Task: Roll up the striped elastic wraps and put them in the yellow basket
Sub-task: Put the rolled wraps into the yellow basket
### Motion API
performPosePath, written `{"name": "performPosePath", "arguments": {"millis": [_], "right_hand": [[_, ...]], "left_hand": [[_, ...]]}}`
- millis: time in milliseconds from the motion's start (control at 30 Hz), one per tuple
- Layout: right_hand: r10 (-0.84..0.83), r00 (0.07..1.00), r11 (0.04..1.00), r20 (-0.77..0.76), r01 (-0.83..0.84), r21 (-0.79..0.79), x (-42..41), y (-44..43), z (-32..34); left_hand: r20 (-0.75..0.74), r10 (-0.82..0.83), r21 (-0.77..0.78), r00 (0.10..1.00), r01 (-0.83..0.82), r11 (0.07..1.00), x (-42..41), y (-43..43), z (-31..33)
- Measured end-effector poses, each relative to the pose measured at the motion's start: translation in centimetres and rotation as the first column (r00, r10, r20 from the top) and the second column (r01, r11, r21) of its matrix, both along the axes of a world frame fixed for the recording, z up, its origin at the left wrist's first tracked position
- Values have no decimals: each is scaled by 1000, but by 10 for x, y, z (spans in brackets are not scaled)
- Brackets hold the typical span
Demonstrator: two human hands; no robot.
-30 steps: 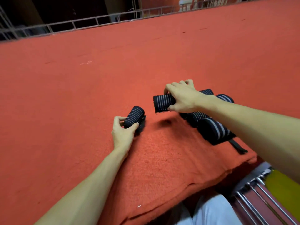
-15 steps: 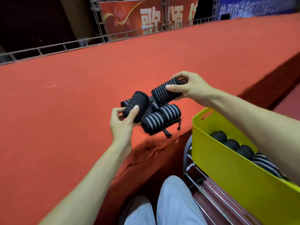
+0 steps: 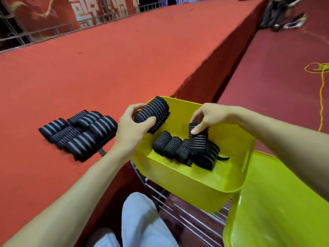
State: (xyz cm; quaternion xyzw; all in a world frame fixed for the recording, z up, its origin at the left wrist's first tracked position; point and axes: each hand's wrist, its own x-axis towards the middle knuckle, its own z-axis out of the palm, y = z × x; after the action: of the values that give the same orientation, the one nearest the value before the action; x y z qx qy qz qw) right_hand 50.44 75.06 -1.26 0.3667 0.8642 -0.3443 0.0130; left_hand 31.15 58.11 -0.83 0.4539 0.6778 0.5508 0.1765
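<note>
A broad red carpeted platform fills the left and centre of the frame. At lower centre, a yellow plastic basket sits on a metal wire rack. A cluster of rolled black striped elastic wraps lies on the carpet at centre left, and more rolls lie inside the basket. The left hand curls around one striped roll above the basket's far-left rim. The right hand pinches another roll, standing upright among those in the basket.
</note>
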Motion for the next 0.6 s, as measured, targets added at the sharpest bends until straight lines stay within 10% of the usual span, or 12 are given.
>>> {"name": "performPosePath", "arguments": {"millis": [300, 600], "right_hand": [[212, 662, 971, 719, -227, -77, 10, 13, -27], [172, 537, 942, 826, -335, 22, 23, -3, -53]], "left_hand": [[-95, -182, -169, 979, 164, 972, 18, 41, -1], [-37, -231, -173, 972, 221, 960, 23, 46, -7]]}}
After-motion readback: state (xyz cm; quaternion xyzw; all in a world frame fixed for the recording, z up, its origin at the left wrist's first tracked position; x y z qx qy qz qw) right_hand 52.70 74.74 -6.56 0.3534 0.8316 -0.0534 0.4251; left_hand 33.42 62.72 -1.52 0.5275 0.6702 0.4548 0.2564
